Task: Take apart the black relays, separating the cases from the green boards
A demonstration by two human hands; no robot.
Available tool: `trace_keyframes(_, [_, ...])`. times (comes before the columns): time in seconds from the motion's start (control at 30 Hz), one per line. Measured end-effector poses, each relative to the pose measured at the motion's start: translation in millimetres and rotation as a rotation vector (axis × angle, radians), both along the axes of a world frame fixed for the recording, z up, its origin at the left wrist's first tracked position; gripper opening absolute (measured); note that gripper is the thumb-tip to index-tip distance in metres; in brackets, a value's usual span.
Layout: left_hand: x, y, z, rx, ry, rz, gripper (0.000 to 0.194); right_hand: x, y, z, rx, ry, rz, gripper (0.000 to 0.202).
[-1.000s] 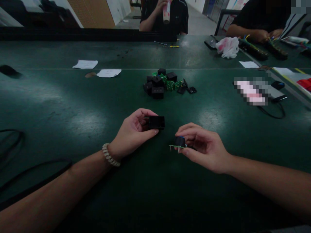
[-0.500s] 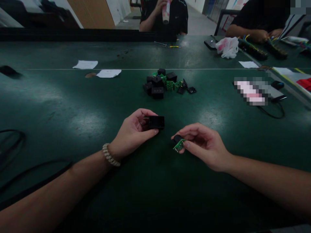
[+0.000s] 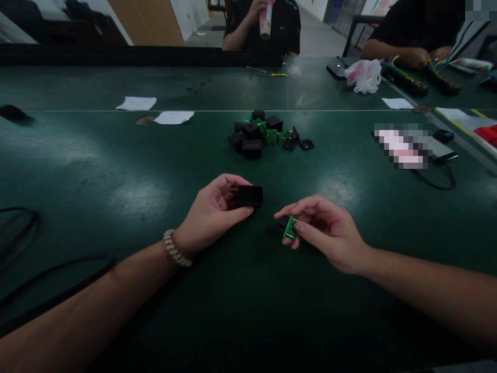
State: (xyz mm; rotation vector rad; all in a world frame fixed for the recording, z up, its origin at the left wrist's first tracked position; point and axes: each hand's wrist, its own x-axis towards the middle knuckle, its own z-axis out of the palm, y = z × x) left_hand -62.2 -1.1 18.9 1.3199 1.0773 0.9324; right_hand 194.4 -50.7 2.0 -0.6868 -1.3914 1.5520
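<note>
Head view: the green board (image 3: 290, 228) is above the table (image 3: 240, 316), pinched between thumb and fingers of the right hand (image 3: 330, 235), probably so its thin metal pins (image 3: 288, 237) stay clear. Near it, the left hand (image 3: 209, 212) grips a boxy black case (image 3: 250, 196) by one end, seemingly leaving the other exposed. The case looks like plastic. Beyond, angular black parts (image 3: 252, 148) and dotted boards (image 3: 272, 137) lie piled on the smooth, dull-sheened table.

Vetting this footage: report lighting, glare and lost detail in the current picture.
Head view: dim, the green tabletop darkest low in frame, pale glare left and right of centre; head view: the black box in the left hand shows little surface detail.
</note>
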Motion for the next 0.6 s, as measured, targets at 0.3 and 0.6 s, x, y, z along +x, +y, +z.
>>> trace_keyframes(0.3, [0.6, -0.1, -1.5, 0.008, 0.006, 0.006, 0.047, 1.1, 1.4, 0.0, -0.002, -0.001, 0.008, 0.014])
trace_keyframes(0.6, [0.6, -0.5, -0.3, -0.003, -0.010, 0.010, 0.047, -1.3, 0.3, 1.2, 0.037, -0.065, -0.062, 0.041])
